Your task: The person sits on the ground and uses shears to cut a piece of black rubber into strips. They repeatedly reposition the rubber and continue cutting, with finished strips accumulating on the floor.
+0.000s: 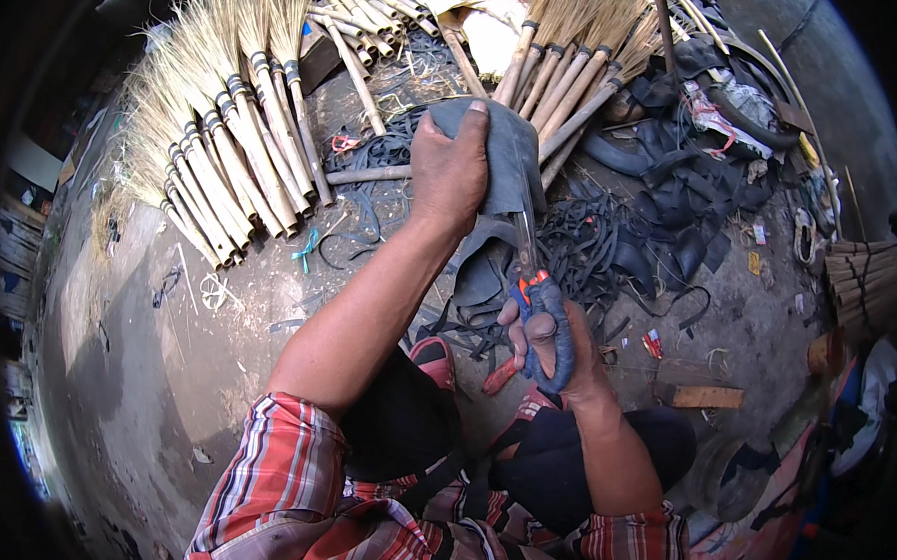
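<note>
While the left hand [451, 170] grips the left side of a dark grey, bowed, rubber-looking sheet [509, 158], thumb upright against it and fingertips mostly hidden, the right hand [583, 361] curls closed around long metal scissors [534, 284] with blue-wrapped handles, their blades against the sheet's right side. Held up above matted, thin black strips [581, 236], the matte sheet looks light, tough, pliable and unlikely to slip, best pinched at the margin away from the blades. Behind stand stiff, smooth-handled brooms [245, 121] with feathery, straw-coloured bristles.
</note>
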Tool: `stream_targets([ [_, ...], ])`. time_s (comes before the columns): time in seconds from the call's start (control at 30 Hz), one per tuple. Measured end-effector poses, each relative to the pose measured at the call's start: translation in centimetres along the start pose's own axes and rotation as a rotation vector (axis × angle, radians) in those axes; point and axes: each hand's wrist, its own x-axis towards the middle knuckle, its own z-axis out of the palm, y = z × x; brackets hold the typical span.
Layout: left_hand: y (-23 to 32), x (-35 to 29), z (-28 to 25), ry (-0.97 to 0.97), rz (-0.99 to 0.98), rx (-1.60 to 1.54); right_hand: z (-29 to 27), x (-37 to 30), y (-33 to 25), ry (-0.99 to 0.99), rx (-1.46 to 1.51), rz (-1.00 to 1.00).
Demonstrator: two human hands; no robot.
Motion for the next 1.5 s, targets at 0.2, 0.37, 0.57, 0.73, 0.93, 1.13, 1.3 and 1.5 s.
stream_targets([
  [0.2,0.9,-0.4,-0.1,-0.021,0.031,-0.016,1.1,0.1,0.1,0.037,0.029,-0.074],
  [0.37,1.0,-1.7,0.5,-0.060,0.066,0.067,0.9,0.9,0.7,0.077,0.051,-0.170],
  [0.57,0.9,-1.5,0.6,-0.060,0.074,0.080,0.2,0.0,0.0,0.081,-0.060,-0.024],
  [0.73,1.5,-2.1,0.5,-0.107,0.076,0.085,1.0,0.3,-0.1,0.113,0.023,-0.107],
  [0.93,1.1,-3.7,1.2,-0.182,0.127,0.138,0.2,0.9,0.5,0.172,-0.096,-0.270],
  [1.13,0.7,-3.1,1.4,-0.176,0.094,0.086,0.0,0.0,0.0,0.204,-0.046,-0.144],
  [1.3,0.9,-3.5,1.0,-0.240,0.122,0.135,0.3,0.4,-0.3,0.179,-0.001,-0.169],
  [1.5,0.1,-4.8,1.8,-0.294,0.086,0.095,-0.4,0.3,-0.4,0.220,0.055,-0.170],
])
